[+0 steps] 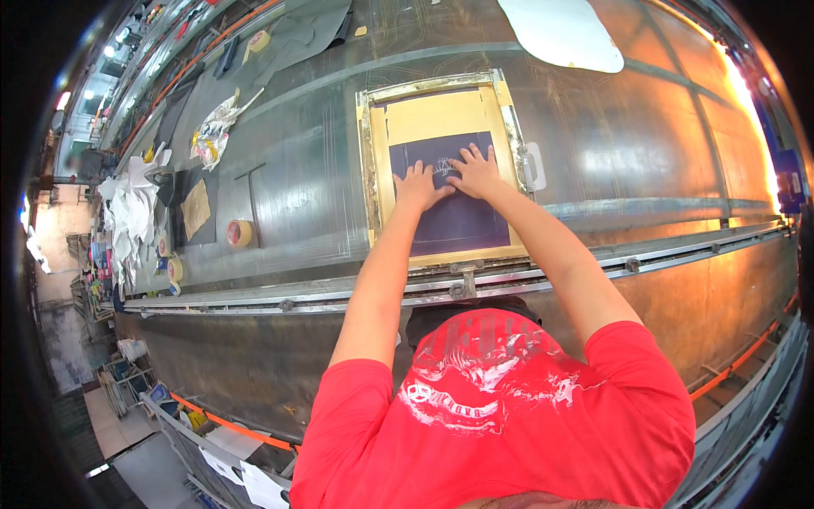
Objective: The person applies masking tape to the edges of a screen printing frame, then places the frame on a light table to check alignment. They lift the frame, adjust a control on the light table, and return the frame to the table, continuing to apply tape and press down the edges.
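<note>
Both my hands rest flat on the dark navy panel (458, 225) of a framed printing screen that lies on the long table. My left hand (418, 187) presses on the panel's upper left part, fingers spread. Beside it, my right hand (476, 172) lies with its fingers apart at the upper right, its thumb close to the left one. A small pale design (443, 167) shows on the panel between them. Yellow tape (437, 114) borders the panel, inside a worn, pale screen frame (366, 161). Neither hand holds anything.
A metal rail (339, 293) runs along the table's near edge. To the left lie a tape roll (248, 233), a thin T-shaped rod (253, 199), a brown piece (196, 210) and crumpled white paper (131, 225). A rounded white sheet (568, 34) lies at the far right.
</note>
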Demonstrator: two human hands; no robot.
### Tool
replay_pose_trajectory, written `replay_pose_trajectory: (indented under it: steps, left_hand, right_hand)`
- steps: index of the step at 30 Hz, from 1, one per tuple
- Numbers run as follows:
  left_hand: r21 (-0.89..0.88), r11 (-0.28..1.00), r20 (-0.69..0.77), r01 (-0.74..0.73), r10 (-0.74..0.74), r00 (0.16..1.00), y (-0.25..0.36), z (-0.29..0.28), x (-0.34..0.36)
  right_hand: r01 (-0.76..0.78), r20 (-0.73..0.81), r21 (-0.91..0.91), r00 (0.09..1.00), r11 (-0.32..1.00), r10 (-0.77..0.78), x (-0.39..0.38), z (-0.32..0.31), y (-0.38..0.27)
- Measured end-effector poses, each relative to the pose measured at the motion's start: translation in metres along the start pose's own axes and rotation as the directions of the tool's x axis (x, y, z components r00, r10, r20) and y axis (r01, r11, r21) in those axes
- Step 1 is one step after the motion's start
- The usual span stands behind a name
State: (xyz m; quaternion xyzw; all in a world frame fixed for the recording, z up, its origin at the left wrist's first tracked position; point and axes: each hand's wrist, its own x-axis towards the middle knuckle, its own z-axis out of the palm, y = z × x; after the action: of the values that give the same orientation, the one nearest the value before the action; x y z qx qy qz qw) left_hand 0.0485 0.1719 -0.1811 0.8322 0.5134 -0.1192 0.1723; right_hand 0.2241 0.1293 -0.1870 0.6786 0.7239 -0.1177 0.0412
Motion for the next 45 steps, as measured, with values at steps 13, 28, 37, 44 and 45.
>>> replay_pose_trajectory:
  steps: [13,28,37,44,45]
  left_hand:
    - [0.006,1.0,-0.102,0.005,-0.004,0.995,-0.016,0.004,0.013]
    - [-0.052,0.998,-0.108,-0.042,0.036,0.994,-0.017,0.015,-0.003]
    - [0.021,0.999,-0.105,-0.034,0.036,0.994,0.009,0.056,-0.054]
    - [-0.001,1.0,-0.071,0.003,-0.003,0.997,0.005,0.057,-0.055]
    - [-0.003,1.0,-0.075,0.009,-0.009,0.997,0.006,0.057,-0.055]
  right_hand:
    - [-0.051,-0.059,0.085,0.997,0.995,0.057,0.011,-0.002,0.015]
    - [-0.005,-0.173,0.146,0.984,0.989,0.031,-0.015,0.028,0.022]
    - [-0.047,-0.041,-0.002,0.998,0.999,0.047,-0.082,0.043,0.0]
    - [-0.038,-0.032,0.011,0.999,0.999,0.038,-0.081,0.041,0.001]
    - [-0.033,-0.032,0.001,0.999,0.999,0.033,-0.08,0.041,0.001]
